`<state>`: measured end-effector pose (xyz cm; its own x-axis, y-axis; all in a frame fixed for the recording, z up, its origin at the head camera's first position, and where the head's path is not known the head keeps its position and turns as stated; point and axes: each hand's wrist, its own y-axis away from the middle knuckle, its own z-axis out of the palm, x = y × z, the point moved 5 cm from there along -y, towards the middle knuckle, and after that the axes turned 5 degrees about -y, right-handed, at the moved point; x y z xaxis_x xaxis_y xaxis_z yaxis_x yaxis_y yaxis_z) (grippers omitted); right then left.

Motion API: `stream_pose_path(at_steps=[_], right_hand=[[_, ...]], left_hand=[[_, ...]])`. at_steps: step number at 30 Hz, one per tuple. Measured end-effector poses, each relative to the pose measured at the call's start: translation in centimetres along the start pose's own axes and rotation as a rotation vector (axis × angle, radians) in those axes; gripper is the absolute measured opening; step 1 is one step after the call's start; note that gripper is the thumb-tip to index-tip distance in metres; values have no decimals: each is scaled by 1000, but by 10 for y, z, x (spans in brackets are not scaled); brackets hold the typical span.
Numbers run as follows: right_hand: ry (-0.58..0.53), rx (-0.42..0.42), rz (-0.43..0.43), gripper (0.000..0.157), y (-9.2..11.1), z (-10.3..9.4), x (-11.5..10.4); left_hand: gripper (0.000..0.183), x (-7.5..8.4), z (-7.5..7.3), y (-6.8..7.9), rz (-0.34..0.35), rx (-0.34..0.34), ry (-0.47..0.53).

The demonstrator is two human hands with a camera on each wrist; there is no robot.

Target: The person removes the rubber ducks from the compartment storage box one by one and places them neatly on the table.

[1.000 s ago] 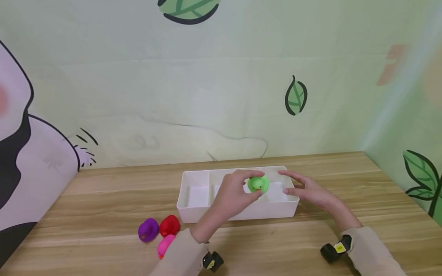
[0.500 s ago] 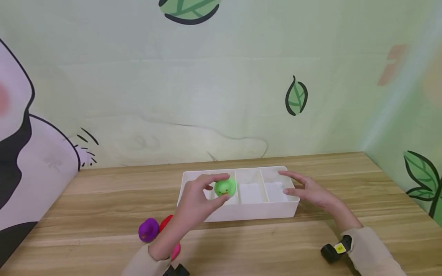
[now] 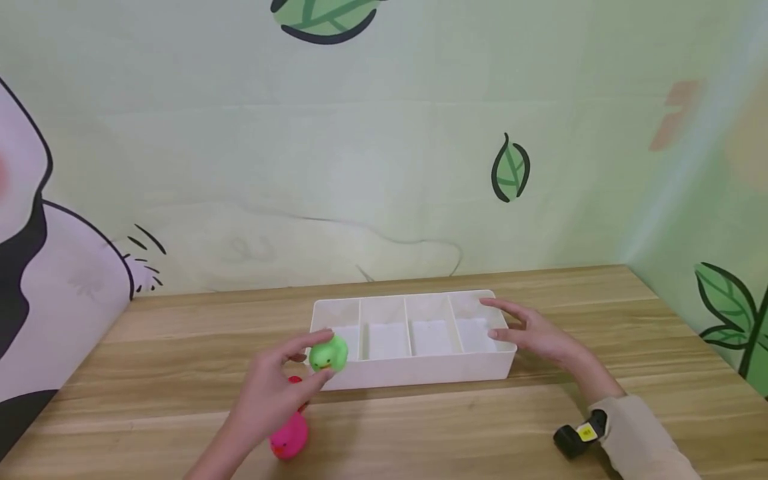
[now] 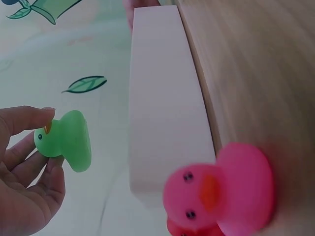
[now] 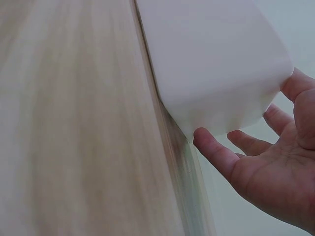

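My left hand [image 3: 273, 387] pinches a light green rubber duck [image 3: 330, 353] between thumb and fingers, held up in front of the left end of a white divided box [image 3: 420, 370]. In the left wrist view the green duck [image 4: 74, 142] is side-on, clear of the box's wall [image 4: 165, 98]. A pink rubber duck [image 3: 290, 437] sits on the table beside the left hand. Behind it a red duck [image 3: 295, 379] is mostly hidden. At the box's right end, my right hand [image 3: 540, 337] rests with fingers extended; in the right wrist view its fingers [image 5: 216, 152] lie against the end wall.
The box's compartments lie in a row, split by thin dividers [image 3: 408, 327]. Under it is a wood-grain table [image 3: 456, 427], with a printed backdrop [image 3: 384, 153] rising behind its far edge.
My left hand has carried the green duck leftward and nearer, from above the box's right half to its left front corner. The purple duck is now out of sight. My right hand stays put.
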<state>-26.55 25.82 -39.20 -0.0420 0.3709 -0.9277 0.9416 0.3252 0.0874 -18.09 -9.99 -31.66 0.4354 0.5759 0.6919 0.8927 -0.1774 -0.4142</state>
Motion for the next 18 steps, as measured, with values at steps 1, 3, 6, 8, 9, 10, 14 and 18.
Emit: stream_pose_path(at_steps=[1,3,6,8,9,10,14,18], right_hand=[[2,0,-1,66,0,0,0],[5,0,-1,66,0,0,0],[14,2,1,65,0,0,-1],[24,2,3,64,0,1,-1],[29,2,4,64,0,1,-1],[33,2,5,64,0,1,-1],[42,5,3,64,0,0,-1],[43,12,10,64,0,0,-1]], left_hand=[[42,-2,-3,4,-12,4,1],[43,-7,-10,10,-5,23,-33],[44,-15,-19,19,-40,30,-45],[45,-21,-25,25,-56,33,-56],[45,-24,-28,28,-67,31,-49],[45,-27,-30,31,-83,27,-48],[45,-36,-40,40,-110,21,-112],[45,-43,-47,47,-101,35,-195]])
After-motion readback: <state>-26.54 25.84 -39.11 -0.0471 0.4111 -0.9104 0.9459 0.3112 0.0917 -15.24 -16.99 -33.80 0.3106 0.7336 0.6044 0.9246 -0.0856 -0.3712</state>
